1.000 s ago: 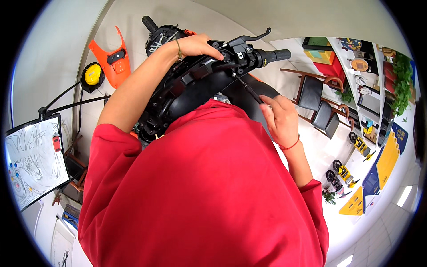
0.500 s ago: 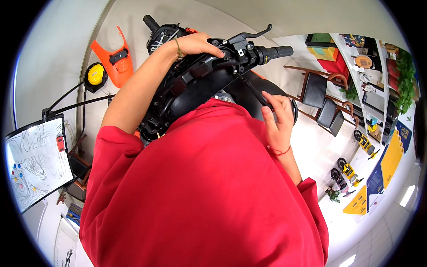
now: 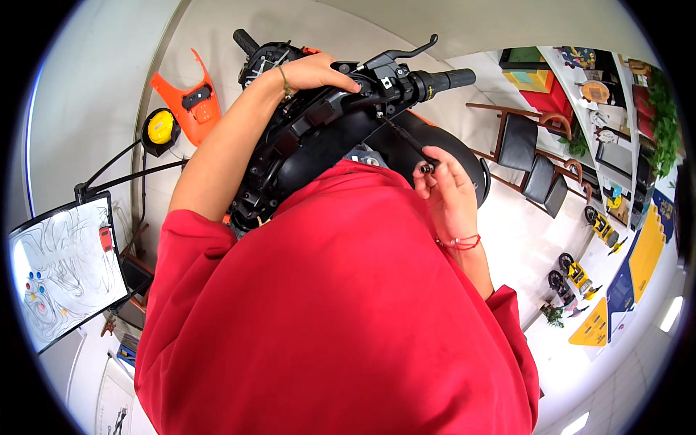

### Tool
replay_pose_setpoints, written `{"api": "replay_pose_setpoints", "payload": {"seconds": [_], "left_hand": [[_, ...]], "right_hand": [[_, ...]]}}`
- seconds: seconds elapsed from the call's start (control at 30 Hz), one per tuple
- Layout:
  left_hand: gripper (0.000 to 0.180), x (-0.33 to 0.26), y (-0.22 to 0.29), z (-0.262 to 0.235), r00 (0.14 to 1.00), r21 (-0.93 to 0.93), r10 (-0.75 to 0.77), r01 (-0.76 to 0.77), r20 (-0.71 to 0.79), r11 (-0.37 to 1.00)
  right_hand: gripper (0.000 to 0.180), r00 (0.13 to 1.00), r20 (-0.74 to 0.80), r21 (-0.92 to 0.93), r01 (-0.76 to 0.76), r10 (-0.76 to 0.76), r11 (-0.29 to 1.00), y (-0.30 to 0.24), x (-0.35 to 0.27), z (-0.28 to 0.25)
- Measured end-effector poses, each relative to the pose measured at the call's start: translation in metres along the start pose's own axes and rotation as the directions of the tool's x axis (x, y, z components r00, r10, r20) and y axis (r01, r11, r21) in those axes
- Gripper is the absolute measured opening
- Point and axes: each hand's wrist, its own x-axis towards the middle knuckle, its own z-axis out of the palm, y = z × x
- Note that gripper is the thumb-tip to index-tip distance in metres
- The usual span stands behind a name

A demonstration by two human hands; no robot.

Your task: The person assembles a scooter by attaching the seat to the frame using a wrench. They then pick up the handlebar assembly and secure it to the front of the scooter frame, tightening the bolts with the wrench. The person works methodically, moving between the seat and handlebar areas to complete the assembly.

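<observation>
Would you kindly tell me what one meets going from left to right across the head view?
White whiteboard with dark scribbles, orange plastic panel, bare left hand, bare right hand at a slim black rod-shaped tool, bright red box, large leafy green plant.

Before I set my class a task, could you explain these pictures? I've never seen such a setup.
No robot here: a person works bare-handed. Each picture looks down from a wide fisheye camera on that person's head, so straight edges bend near the rim. The red cloth shirt is the wearer's. The left hand rests on the black motorbike-like machine. The right hand has its grip on a slim black rod-shaped tool that reaches toward the machine. On the pale floor lies an orange plastic panel; brown wooden chairs with black seats stand to the right.
</observation>
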Motion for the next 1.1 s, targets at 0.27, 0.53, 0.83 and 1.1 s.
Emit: {"api": "replay_pose_setpoints", "payload": {"seconds": [0.27, 0.53, 0.83, 1.1], "left_hand": [[0.051, -0.002, 0.004, 0.0, 0.999, -0.016, -0.038, 0.038, 0.034, 0.999], [0.055, -0.009, 0.016, 0.005, 1.0, 0.004, 0.015, -0.015, 0.003, 1.0], [0.039, -0.013, 0.02, 0.009, 1.0, -0.019, 0.017, -0.018, -0.023, 1.0], [0.051, -0.013, 0.021, 0.006, 0.999, 0.002, -0.041, 0.041, -0.006, 0.999]], "right_hand": [[0.017, 0.897, 0.167, -0.853, 0.339, -0.409, 0.396, -0.011, 0.003, 0.0], [0.031, 0.987, 0.13, 0.125, -0.107, 0.091, 0.986, 0.006, 0.006, 0.0], [0.029, 0.787, 0.299, -0.937, 0.348, -0.54, -0.012, -0.008, -0.003, 0.003], [0.027, 0.994, -0.077, -0.147, -0.083, 0.073, 0.986, -0.006, 0.006, 0.005]]}}
